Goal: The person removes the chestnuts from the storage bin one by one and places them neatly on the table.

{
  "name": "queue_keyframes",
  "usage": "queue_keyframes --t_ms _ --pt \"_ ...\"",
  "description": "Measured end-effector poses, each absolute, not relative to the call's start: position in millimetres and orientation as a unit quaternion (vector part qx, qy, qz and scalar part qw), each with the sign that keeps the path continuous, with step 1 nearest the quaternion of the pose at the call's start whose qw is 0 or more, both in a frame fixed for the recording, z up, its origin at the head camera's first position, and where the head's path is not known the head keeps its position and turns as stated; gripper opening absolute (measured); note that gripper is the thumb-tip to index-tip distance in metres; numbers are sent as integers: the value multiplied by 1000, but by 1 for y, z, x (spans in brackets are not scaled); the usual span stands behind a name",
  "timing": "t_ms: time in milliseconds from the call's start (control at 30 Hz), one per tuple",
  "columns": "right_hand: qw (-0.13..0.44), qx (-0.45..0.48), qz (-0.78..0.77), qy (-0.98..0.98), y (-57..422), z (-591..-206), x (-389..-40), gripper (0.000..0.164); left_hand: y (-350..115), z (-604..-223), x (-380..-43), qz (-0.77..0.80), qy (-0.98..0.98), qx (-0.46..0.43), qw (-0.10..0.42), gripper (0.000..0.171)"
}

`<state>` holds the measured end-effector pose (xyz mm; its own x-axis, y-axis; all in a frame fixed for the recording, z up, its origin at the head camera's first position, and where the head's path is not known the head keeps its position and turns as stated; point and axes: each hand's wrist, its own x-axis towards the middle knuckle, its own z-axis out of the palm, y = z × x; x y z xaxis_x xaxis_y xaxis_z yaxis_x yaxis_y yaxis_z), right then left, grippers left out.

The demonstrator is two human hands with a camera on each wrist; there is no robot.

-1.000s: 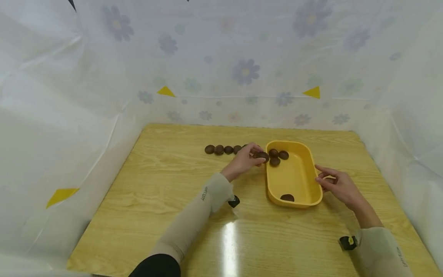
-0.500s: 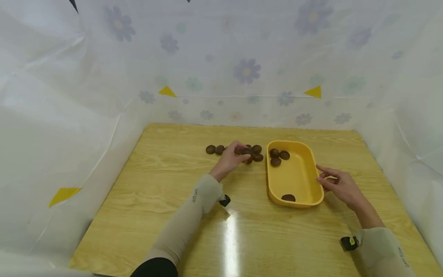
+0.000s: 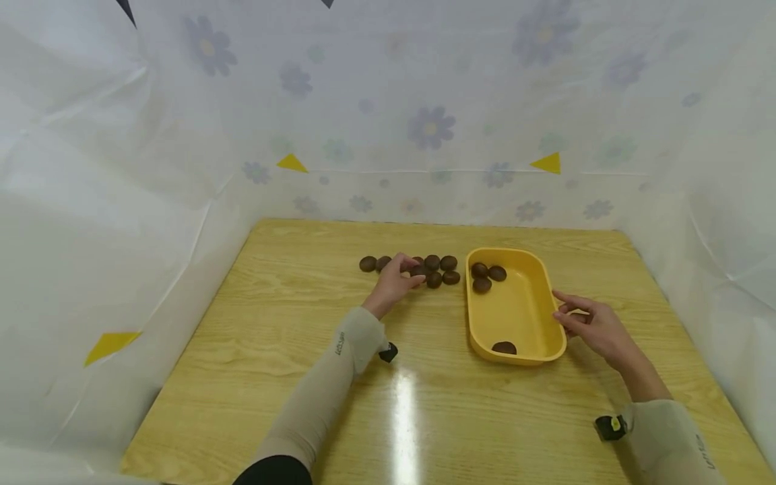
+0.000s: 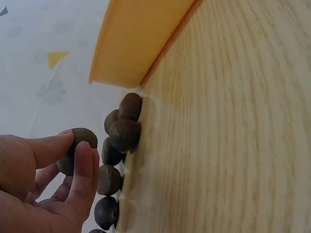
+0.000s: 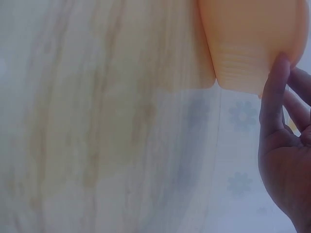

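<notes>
My left hand [image 3: 390, 288] pinches a dark brown, rounded, chestnut-like nut [image 4: 85, 135] between thumb and fingers, beside a line of similar nuts. In the head view the back row runs along the far part of the table, from its leftmost nut [image 3: 368, 263] to one near the tray [image 3: 448, 263]. Two more nuts, one of them the outer nut [image 3: 451, 277], lie in front of that row's right end. My fingers hide part of the row. My right hand [image 3: 600, 330] holds the right rim of the yellow tray [image 3: 515, 310], a fingertip against its outer wall [image 5: 243, 48].
Inside the tray, three nuts [image 3: 481, 285] cluster at the far left corner and another nut [image 3: 504, 347] sits at the near end. The wooden table [image 3: 291, 350] ends at a flowered white sheet [image 3: 376, 135] behind, with white sheeting on both sides.
My left hand has moved left from the tray's edge with a nut, to beside the two front nuts. My right hand and the tray have stayed in place.
</notes>
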<state>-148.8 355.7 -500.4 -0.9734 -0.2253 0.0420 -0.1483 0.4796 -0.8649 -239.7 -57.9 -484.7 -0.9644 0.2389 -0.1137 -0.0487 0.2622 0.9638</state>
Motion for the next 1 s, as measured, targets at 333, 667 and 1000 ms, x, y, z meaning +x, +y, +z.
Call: queue_keyframes --t_ms 333,667,1000 --pt "36 -109 -501 858 355 -499 -146 56 -60 -501 -245 537 836 49 107 30" --pt "39 -116 -502 856 352 -501 -148 56 -62 -508 -243 504 857 55 90 26" --pt "35 -109 -502 857 354 -499 -146 56 -58 -510 -248 466 880 62 73 29"
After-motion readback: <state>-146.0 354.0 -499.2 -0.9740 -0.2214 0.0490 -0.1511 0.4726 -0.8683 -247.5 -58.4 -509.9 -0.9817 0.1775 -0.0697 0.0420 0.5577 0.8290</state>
